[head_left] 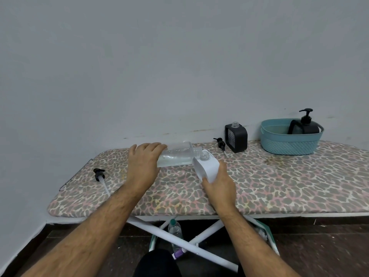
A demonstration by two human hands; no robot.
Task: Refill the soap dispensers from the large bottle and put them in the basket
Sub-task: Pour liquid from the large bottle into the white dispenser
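Note:
My left hand grips the large clear bottle, tipped on its side with its open neck pointing right at the white dispenser. My right hand holds that white dispenser from below, tilted left, its clear open neck right by the bottle's mouth. A black dispenser without its pump stands by the wall. Another black dispenser with its pump fitted sits in the teal basket.
An ironing board with a leopard-print cover serves as the table. Two loose black pumps lie on it: one pump at the left end, one pump beside the black dispenser. A water bottle stands on the floor under the board.

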